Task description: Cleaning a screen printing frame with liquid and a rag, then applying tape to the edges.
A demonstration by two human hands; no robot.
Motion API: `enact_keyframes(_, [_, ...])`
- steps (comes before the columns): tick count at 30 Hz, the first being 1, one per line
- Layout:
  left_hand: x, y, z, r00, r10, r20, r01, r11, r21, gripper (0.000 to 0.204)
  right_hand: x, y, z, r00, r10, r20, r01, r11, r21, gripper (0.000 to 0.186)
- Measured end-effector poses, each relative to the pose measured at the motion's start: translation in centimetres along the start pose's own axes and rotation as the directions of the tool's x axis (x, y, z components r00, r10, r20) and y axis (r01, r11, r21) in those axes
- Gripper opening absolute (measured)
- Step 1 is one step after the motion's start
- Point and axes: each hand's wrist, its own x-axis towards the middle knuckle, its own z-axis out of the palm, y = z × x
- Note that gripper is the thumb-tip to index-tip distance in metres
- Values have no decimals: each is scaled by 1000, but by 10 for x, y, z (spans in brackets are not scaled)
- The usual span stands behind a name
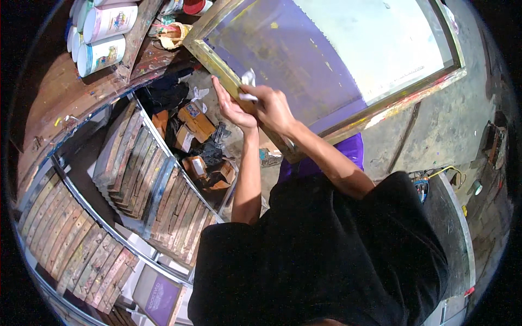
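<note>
A large wooden-framed printing screen (217,66) tilts in front of me. Its mesh is purple (288,65) on the left and pale white (380,43) on the right. My right hand (273,111) is closed on a crumpled white cloth (248,79) above the frame's left rail; the fingers hide part of the cloth. Just left of it, my left hand (234,112) lies along the same rail, palm up with the fingers stretched out. Whether it bears the frame's weight I cannot tell. Purple fabric (348,152) shows under the frame's lower edge.
White paint tubs (110,23) sit on a stained wooden table (60,92) at upper left. Below, a metal rack (157,136) holds many stacked wooden frames (81,244). Cardboard boxes (196,120) and black plastic bags (212,151) litter the floor. A grey bench (446,233) stands at right.
</note>
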Motion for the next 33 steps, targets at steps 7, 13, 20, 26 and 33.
enact_keyframes(7, [-1,3,13,999,19,-31,-18,999,45,71,38,-5,6,994,80,-69,-78,997,28,50])
enact_keyframes(13, [0,-2,3,998,62,-31,-59,994,91,71,-11,6,-7,988,150,41,-151,989,2,59])
enact_keyframes(20, [2,0,6,999,41,-23,-39,997,60,70,27,3,1,997,71,-9,-71,997,-31,71])
enact_keyframes(26, [0,-1,6,997,75,37,-80,985,155,69,13,-1,-9,999,14,-30,-14,1000,-11,77])
enact_keyframes(33, [-2,1,4,999,31,-33,-31,1000,-3,70,-1,9,-6,999,-31,-7,31,999,-36,80])
